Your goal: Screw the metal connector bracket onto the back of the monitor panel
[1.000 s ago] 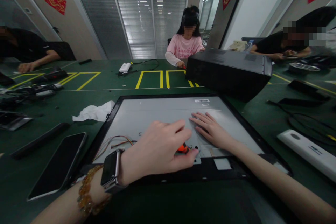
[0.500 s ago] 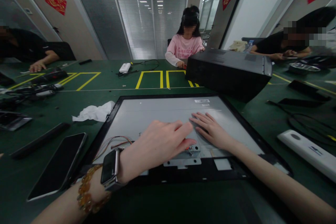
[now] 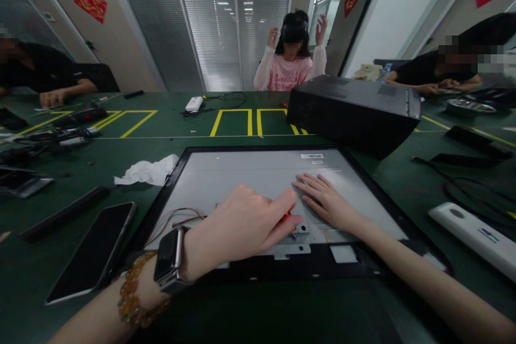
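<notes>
Before me lies a flat display panel (image 3: 242, 172), its grey metal back up inside a black frame. My left hand (image 3: 250, 220), wearing a watch and a bead bracelet, is closed over its lower middle. Thumb and forefinger pinch a small red-orange tool (image 3: 288, 216), mostly hidden by the fingers. Under the fingertips sits a silver metal bracket (image 3: 302, 230) with holes. My right hand (image 3: 328, 201) rests flat on the panel just right of the bracket, fingers spread and holding nothing. Thin coloured wires (image 3: 177, 217) emerge left of my left wrist.
A phone (image 3: 94, 250), a black bar (image 3: 66, 212) and crumpled white tissue (image 3: 147, 171) lie left of the panel. A large black casing (image 3: 350, 113) stands behind it. To the right are a white device (image 3: 475, 236) and cables. Across the table sits a person in pink (image 3: 290, 70).
My left fingers have turned slightly around the red-orange tool, while my right hand stays put. The person opposite has raised both hands from the table to beside the head.
</notes>
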Action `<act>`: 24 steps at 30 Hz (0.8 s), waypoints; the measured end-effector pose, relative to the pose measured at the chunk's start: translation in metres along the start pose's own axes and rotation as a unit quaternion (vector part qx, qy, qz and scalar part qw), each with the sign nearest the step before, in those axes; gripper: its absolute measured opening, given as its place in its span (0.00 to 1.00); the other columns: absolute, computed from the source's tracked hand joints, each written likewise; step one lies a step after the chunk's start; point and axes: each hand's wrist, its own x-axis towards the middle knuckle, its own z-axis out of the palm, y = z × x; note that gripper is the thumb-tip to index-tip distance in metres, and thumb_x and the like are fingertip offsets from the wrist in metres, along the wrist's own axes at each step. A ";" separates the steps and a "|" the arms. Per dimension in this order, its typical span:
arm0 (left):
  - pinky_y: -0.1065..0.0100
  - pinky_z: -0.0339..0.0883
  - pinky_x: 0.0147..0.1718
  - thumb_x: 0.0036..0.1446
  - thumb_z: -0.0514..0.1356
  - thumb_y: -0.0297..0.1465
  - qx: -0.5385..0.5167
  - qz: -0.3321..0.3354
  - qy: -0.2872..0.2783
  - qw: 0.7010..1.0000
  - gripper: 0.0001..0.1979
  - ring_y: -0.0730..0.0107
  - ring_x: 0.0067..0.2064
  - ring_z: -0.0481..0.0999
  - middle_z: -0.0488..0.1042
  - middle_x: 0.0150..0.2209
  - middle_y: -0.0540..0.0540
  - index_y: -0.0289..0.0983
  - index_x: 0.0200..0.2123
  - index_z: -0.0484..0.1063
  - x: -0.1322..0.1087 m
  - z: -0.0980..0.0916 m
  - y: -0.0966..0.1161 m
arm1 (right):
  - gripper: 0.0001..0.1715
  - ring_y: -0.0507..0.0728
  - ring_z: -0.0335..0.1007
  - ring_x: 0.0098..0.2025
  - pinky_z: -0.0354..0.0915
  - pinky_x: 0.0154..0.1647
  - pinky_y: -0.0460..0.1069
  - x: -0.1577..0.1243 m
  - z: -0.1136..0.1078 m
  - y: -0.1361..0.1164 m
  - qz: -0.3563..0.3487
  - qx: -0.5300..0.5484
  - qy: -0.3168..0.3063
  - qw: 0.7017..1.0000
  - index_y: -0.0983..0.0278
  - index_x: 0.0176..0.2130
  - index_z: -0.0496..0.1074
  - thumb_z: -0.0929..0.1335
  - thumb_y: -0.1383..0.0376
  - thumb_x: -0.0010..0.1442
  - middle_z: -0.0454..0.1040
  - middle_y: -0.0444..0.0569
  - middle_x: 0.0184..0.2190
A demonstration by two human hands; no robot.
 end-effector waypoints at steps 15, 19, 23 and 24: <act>0.68 0.58 0.26 0.58 0.48 0.28 -0.077 0.008 -0.057 0.995 0.09 0.70 0.30 0.66 0.67 0.41 0.44 0.35 0.39 0.65 -0.001 -0.020 0.011 | 0.25 0.61 0.50 0.67 0.48 0.64 0.67 0.000 0.000 0.002 0.002 -0.004 -0.007 1.000 0.56 0.62 0.59 0.57 0.59 0.68 0.60 0.50 0.64; 0.67 0.57 0.24 0.61 0.48 0.29 -0.062 0.001 -0.049 0.997 0.08 0.71 0.28 0.64 0.67 0.39 0.45 0.35 0.38 0.65 0.000 -0.015 0.013 | 0.26 0.62 0.51 0.66 0.49 0.64 0.68 0.000 0.002 0.005 -0.007 0.002 0.000 1.000 0.55 0.63 0.58 0.58 0.59 0.67 0.60 0.50 0.64; 0.66 0.54 0.22 0.65 0.46 0.30 -0.033 0.000 -0.017 0.999 0.09 0.70 0.25 0.64 0.69 0.35 0.47 0.35 0.39 0.64 0.001 -0.008 0.012 | 0.26 0.63 0.52 0.66 0.50 0.63 0.68 0.000 0.003 0.005 -0.008 0.004 0.009 1.000 0.55 0.63 0.59 0.58 0.59 0.67 0.60 0.50 0.64; 0.66 0.53 0.21 0.66 0.46 0.31 -0.026 -0.006 -0.011 1.000 0.09 0.70 0.25 0.64 0.69 0.33 0.48 0.35 0.39 0.64 0.001 -0.006 0.011 | 0.25 0.63 0.52 0.66 0.50 0.63 0.68 -0.001 0.003 0.004 -0.008 0.004 0.007 1.000 0.55 0.62 0.59 0.58 0.60 0.67 0.60 0.50 0.64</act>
